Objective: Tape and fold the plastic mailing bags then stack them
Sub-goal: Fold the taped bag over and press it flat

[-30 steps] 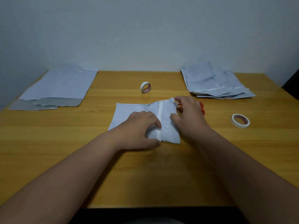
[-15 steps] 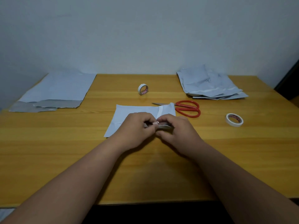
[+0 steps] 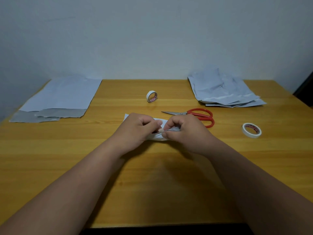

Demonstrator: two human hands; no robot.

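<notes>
Head view looks down on my two hands meeting over the middle of the wooden worktop (image 3: 50, 158). My left hand (image 3: 135, 128) and my right hand (image 3: 184, 133) both have their fingers curled in, pinching the same folded mailing bag (image 3: 156, 136), a small pale bundle that shows only between and under my knuckles, with one corner sticking out on the far left side of my left hand. My fingertips nearly touch each other at the bag's near edge, where a thin light strip shows; whether that strip is tape or the bag's own edge I cannot tell.

Just beyond my right hand lie the red-handled scissors (image 3: 196, 114), blades pointing left, handles partly hidden behind my knuckles. One tape roll (image 3: 152, 96) stands on edge farther back, near the centre. A second tape roll (image 3: 251, 130) lies flat on the right, well apart from my hands.

At the far left corner sits a flat stack of bags (image 3: 59, 96), pale on top with grey flaps toward me. At the far right is a crumpled pile of bags (image 3: 221, 89), spread loosely and overlapping. Behind the worktop rises a plain grey wall (image 3: 152, 39).
</notes>
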